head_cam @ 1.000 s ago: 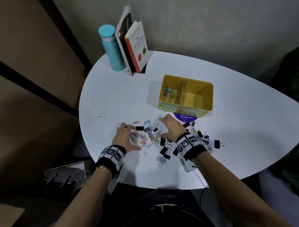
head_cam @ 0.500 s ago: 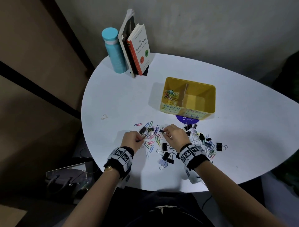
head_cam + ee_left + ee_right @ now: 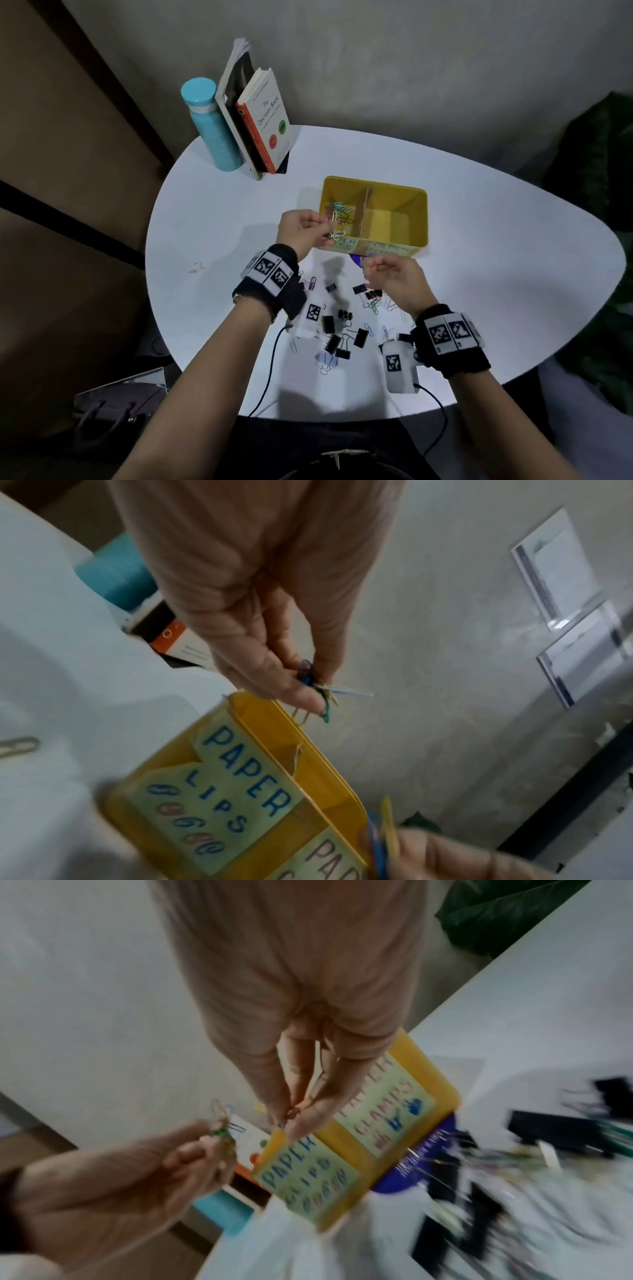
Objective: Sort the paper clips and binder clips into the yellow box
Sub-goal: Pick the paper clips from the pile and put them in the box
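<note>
While both hands are raised above it, the white tabletop (image 3: 479, 274) is seen carrying a blue bottle (image 3: 212, 126) and upright books (image 3: 260, 120) at its far left. The yellow box (image 3: 416, 219) stands near the middle, split by a divider into two compartments; its near wall bears a left label reading "PAPER CLIPS" (image 3: 236, 785) and a right label reading "PAPER CLAMPS" (image 3: 387, 1107). Coloured paper clips (image 3: 337, 214) are already lying in the left compartment, while no contents can be made out in the right one. The left hand (image 3: 301, 229) is held at the near left corner of the box, its thumb and fingers pinched tight on a small bunch of paper clips (image 3: 316, 688) in blue, green and gold. The right hand (image 3: 394, 281) is held just near of the box's front wall, fingertips closed on a few more clips (image 3: 291, 1114), blurred in the wrist view. Black binder clips (image 3: 339, 339) and loose paper clips (image 3: 373, 305) remain scattered on the tabletop beneath and between the wrists, apart from the box.
</note>
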The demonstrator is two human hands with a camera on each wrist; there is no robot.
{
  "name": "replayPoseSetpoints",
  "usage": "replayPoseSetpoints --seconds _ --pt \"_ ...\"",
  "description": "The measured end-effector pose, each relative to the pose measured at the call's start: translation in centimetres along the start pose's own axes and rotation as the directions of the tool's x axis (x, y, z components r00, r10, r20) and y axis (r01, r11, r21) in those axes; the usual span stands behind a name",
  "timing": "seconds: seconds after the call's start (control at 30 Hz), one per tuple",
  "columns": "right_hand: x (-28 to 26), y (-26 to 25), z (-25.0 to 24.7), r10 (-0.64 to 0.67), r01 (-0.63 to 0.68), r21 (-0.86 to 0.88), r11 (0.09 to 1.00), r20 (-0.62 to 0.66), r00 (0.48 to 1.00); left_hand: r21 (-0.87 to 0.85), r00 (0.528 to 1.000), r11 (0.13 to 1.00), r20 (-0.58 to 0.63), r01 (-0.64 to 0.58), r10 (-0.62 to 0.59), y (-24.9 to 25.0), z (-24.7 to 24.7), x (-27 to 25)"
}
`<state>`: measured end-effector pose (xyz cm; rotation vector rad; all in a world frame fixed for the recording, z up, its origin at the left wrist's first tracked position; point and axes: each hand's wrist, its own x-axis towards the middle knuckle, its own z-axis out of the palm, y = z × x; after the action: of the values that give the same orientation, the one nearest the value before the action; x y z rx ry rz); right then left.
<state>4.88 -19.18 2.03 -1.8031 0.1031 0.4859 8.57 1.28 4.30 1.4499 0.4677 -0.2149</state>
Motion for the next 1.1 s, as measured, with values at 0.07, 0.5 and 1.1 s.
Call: replayPoseSetpoints --seconds 0.07,0.5,1.1 --pt "1.4 -1.7 -0.4 -0.002 0.007 0.049 0.999 -0.088 0.996 -0.021 0.998 1.000 -0.059 0.006 -0.007 0.3 1.0 1.8" --pt "4.9 -3.5 3.3 -0.345 0.268 -0.552 0.790 -0.038 0.938 0.761 0.978 0.622 0.077 -0.185 0.196 -3.5 -6.2 -2.0" --pt "3.8 1.6 8.4 -0.120 0.514 -0.792 0.329 0.504 0.855 0.953 0.990 0.302 -0.067 0.027 0.121 -9.7 -9.3 -4.9"
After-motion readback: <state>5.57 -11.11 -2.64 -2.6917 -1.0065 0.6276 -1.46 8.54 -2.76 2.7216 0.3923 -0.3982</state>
